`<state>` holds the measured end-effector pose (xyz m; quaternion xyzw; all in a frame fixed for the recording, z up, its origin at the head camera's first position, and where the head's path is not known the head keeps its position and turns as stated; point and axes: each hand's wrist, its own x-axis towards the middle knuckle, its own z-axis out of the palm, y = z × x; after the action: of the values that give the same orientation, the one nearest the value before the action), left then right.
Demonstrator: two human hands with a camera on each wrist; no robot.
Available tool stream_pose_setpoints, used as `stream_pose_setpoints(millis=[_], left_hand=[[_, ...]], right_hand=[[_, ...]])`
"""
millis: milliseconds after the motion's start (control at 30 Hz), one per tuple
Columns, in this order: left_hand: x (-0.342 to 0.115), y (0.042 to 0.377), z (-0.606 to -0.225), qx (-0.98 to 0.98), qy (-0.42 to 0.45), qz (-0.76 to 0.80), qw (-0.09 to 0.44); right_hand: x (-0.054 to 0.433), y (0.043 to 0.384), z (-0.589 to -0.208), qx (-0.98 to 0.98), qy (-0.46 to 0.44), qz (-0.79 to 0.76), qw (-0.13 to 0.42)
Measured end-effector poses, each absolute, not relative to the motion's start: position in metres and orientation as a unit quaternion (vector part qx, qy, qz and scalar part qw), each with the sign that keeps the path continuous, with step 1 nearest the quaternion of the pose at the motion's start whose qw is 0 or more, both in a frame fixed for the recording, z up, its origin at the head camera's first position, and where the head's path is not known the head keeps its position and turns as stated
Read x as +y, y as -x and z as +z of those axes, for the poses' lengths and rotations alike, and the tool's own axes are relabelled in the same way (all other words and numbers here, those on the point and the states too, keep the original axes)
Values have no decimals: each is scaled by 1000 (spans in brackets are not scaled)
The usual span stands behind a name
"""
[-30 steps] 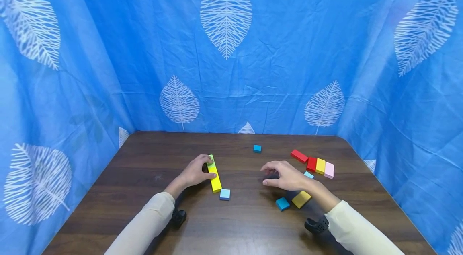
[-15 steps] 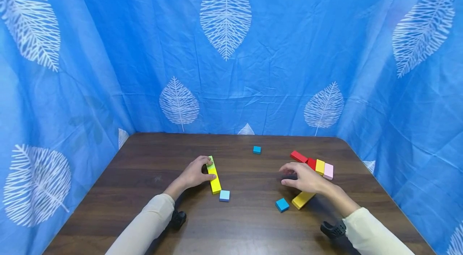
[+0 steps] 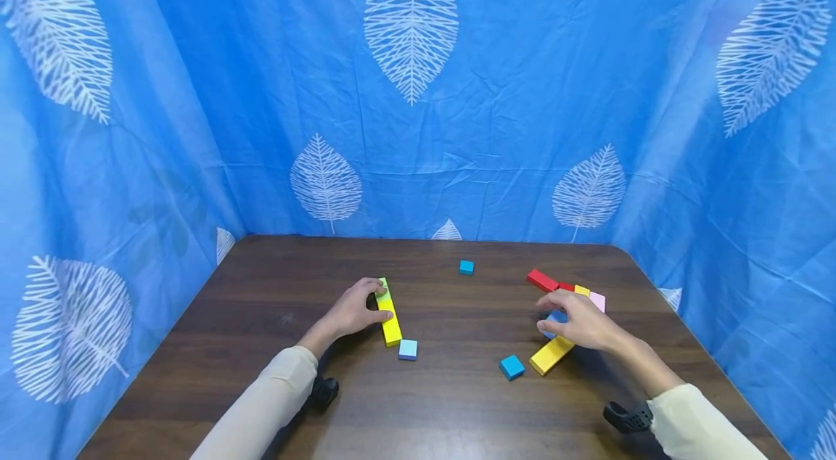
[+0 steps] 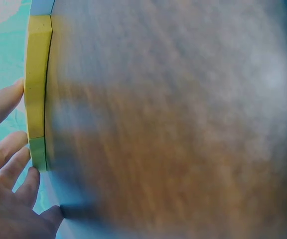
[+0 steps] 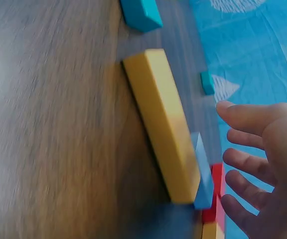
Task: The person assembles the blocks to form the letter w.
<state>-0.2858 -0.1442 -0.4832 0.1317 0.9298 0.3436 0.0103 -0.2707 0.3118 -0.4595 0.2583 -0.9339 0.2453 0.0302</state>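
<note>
Right hand (image 3: 583,323), lower right of the head view: fingers loosely spread over a small light-blue block (image 5: 202,172), nothing gripped; best pinched by its sides, clear of the orange-yellow bar (image 3: 551,355). Left hand (image 3: 353,311), fingers extended, steadying the yellow bar (image 3: 388,315) on the tabletop (image 3: 274,300), left of centre.

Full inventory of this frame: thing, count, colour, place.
table: 1, dark wood, centre
curtain: blue with white leaves, behind and both sides
long yellow block: 1, by the left hand, green piece at its far end
light blue block: 1, near end of the long yellow block
teal blocks: 2, far centre and near centre-right
orange-yellow block: 1, under the right hand
red, yellow, pink blocks: cluster, far right
left hand: touching the long yellow block
right hand: over a light blue piece; grip unclear
</note>
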Motion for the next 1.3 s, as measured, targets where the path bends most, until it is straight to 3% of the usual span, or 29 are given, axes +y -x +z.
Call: stream_pose_setpoints(millis=[233, 900, 1300], left_hand=[[-144, 286, -482, 930, -133, 342, 12], [-145, 286, -478, 929, -135, 345, 17], [-144, 284, -479, 928, -135, 346, 16]], right_hand=[[331, 269, -468, -943, -228, 237, 48], [326, 276, -468, -958, -141, 245, -41], [315, 279, -468, -958, -154, 243, -17]])
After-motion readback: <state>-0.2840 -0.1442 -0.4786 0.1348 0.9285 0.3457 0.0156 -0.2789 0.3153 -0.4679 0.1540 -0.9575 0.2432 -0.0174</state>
